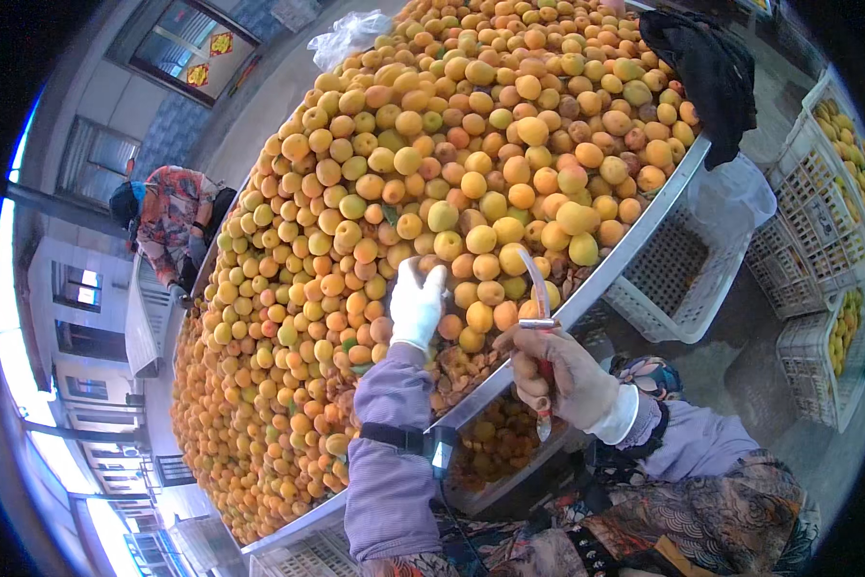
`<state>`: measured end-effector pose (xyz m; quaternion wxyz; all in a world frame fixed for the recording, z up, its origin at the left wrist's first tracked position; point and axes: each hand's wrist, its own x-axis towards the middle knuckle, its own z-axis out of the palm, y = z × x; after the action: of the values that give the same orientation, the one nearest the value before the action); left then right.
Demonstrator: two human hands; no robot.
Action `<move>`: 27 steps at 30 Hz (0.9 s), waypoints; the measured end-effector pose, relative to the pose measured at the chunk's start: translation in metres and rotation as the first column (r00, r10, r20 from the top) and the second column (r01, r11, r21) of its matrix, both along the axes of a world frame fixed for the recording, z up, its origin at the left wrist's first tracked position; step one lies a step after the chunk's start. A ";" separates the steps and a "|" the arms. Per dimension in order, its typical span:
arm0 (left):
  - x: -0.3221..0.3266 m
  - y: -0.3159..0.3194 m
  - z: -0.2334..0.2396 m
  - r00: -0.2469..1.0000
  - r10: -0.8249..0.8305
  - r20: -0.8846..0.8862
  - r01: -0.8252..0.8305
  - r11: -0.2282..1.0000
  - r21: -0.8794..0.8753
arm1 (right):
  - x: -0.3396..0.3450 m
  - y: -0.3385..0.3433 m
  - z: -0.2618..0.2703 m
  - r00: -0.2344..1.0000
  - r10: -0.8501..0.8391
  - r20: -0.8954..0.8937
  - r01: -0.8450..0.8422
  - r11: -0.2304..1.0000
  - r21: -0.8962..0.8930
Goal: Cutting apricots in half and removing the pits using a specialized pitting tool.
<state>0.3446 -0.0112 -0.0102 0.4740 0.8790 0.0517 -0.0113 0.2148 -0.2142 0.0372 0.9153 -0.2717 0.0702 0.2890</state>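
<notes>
A large heap of apricots spreads before me inside a metal-rimmed table. My left hand, in a white glove, reaches onto the heap with its fingertips against apricots; whether it grips one is hidden. My right hand, in a soiled white glove, is closed around a red-handled knife near the metal rim. Its curved, pale blade points up over the fruit. Brownish apricot scraps lie between my hands, just inside the rim.
Below the rim sits a container of fruit. To the right stand a white plastic crate with a clear bag, and fruit-filled crates. Black fabric hangs over the far corner. Another person bends at the left side.
</notes>
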 end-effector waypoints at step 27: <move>-0.106 0.023 0.041 0.955 0.120 -0.272 -0.297 0.363 -0.883 | -0.004 0.021 -0.002 0.997 0.078 0.002 -0.077 0.991 -0.111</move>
<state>0.2385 0.0114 0.0308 0.8701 0.4539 0.1859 -0.0482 0.2105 -0.1933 0.0352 0.8872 -0.3253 0.0725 0.3190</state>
